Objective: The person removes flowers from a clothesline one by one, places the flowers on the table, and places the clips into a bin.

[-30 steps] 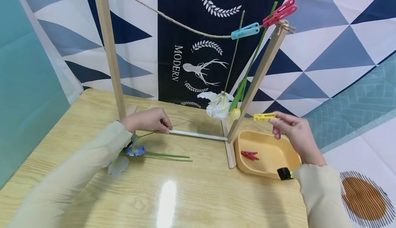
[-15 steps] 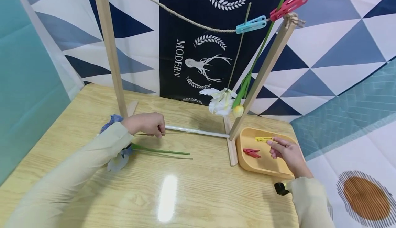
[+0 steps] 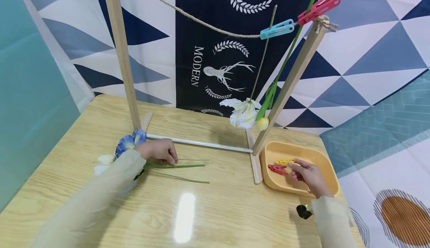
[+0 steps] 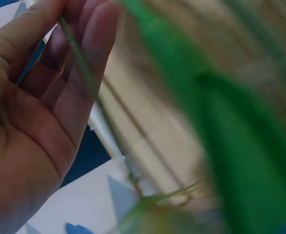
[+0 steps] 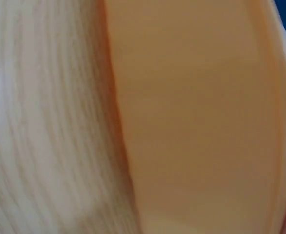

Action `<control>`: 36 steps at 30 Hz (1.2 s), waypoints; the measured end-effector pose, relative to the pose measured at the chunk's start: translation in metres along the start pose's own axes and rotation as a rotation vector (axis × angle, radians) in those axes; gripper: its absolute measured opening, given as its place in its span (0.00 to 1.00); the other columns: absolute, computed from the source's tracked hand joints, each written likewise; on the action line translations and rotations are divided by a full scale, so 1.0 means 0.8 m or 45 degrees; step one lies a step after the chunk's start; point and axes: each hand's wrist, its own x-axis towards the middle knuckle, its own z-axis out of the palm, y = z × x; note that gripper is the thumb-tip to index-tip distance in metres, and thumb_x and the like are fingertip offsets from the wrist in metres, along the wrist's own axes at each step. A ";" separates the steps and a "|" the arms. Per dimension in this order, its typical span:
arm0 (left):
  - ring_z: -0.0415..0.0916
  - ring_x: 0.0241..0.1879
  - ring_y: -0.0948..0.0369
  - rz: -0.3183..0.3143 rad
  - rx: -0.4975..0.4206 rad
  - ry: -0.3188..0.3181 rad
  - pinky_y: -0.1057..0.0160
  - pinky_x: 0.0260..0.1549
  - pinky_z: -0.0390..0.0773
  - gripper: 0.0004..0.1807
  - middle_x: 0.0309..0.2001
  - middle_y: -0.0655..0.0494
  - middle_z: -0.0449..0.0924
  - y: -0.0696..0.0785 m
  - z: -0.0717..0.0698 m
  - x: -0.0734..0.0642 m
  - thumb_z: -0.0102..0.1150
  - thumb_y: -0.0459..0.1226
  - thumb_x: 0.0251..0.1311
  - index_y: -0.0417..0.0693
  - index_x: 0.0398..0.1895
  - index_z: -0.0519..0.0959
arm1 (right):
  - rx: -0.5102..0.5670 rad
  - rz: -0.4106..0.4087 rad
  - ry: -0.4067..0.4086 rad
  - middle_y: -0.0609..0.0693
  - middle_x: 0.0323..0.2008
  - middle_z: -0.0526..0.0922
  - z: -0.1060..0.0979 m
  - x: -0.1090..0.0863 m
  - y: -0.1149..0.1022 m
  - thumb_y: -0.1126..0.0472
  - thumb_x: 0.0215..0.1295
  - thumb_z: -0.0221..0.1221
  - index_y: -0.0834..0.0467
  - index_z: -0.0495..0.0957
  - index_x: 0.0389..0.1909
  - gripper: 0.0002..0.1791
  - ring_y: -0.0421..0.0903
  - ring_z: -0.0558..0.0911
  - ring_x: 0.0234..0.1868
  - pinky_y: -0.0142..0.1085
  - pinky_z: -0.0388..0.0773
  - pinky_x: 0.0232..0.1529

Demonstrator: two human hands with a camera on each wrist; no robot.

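Observation:
My left hand (image 3: 160,151) pinches a thin stem (image 4: 95,95) between thumb and fingertips, low over the table. A blue flower (image 3: 131,142) shows just behind that wrist. Green stems (image 3: 188,166) lie on the table below the hand, their blooms partly covered by the sleeve. Inside the orange basin (image 3: 322,162), my right hand (image 3: 308,175) holds a yellow clothespin (image 3: 285,161) by its end. Right beside it lies a red clothespin (image 3: 277,169). In the right wrist view the basin wall (image 5: 201,117) covers most of that hand.
A wooden frame with two posts (image 3: 121,53) carries a sagging rope (image 3: 201,22). On its right part, blue (image 3: 277,29) and pink (image 3: 319,7) clothespins hold a white flower (image 3: 244,112) and a yellow tulip (image 3: 262,123) upside down. A white rod (image 3: 201,142) joins the posts low down.
My right hand has lowered the yellow clothespin from above the basin into it, near the red one. My left hand has moved a little toward me and left with the stem.

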 end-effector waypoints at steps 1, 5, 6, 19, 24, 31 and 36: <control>0.59 0.13 0.67 0.015 -0.007 0.011 0.71 0.16 0.64 0.05 0.17 0.53 0.77 -0.004 0.002 0.000 0.61 0.28 0.55 0.36 0.31 0.86 | -0.005 0.005 -0.001 0.41 0.22 0.79 0.000 0.001 0.000 0.49 0.64 0.57 0.70 0.56 0.65 0.38 0.34 0.76 0.23 0.30 0.79 0.31; 0.68 0.19 0.70 0.084 0.042 0.102 0.71 0.21 0.70 0.08 0.29 0.49 0.86 -0.016 0.010 -0.002 0.63 0.31 0.54 0.38 0.36 0.85 | -0.034 0.042 -0.012 0.41 0.23 0.79 -0.001 0.004 0.003 0.48 0.65 0.56 0.69 0.53 0.68 0.41 0.35 0.76 0.23 0.30 0.79 0.31; 0.71 0.21 0.70 0.092 0.059 0.129 0.72 0.23 0.72 0.08 0.31 0.48 0.86 -0.019 0.011 -0.002 0.63 0.31 0.54 0.38 0.36 0.85 | -0.045 0.050 -0.019 0.41 0.23 0.79 0.000 0.006 0.004 0.47 0.65 0.56 0.69 0.53 0.68 0.41 0.35 0.76 0.23 0.29 0.79 0.31; 0.71 0.26 0.71 0.090 0.127 0.271 0.71 0.29 0.73 0.06 0.30 0.54 0.85 -0.021 0.028 -0.001 0.64 0.34 0.54 0.41 0.33 0.86 | -0.210 0.158 -0.156 0.45 0.23 0.80 0.005 0.009 0.009 0.47 0.70 0.49 0.72 0.54 0.67 0.37 0.38 0.76 0.22 0.30 0.78 0.29; 0.71 0.26 0.70 0.078 0.103 0.270 0.70 0.29 0.74 0.07 0.31 0.54 0.84 -0.013 0.027 -0.003 0.64 0.35 0.54 0.41 0.34 0.85 | -0.253 0.129 -0.159 0.45 0.22 0.80 0.006 0.010 0.008 0.49 0.69 0.51 0.73 0.53 0.67 0.38 0.38 0.75 0.21 0.30 0.77 0.27; 0.71 0.28 0.69 0.068 0.107 0.270 0.70 0.31 0.73 0.08 0.32 0.55 0.82 -0.003 0.029 -0.006 0.64 0.35 0.55 0.39 0.36 0.84 | -0.370 0.102 -0.113 0.46 0.20 0.79 0.004 0.006 0.008 0.50 0.67 0.54 0.72 0.57 0.66 0.37 0.40 0.72 0.19 0.30 0.70 0.21; 0.74 0.32 0.67 0.082 0.109 0.323 0.68 0.35 0.75 0.10 0.35 0.54 0.83 0.003 0.029 -0.007 0.62 0.36 0.57 0.39 0.40 0.82 | -0.447 0.025 -0.005 0.49 0.23 0.80 -0.002 -0.003 0.000 0.50 0.68 0.52 0.73 0.60 0.64 0.35 0.40 0.74 0.20 0.33 0.74 0.23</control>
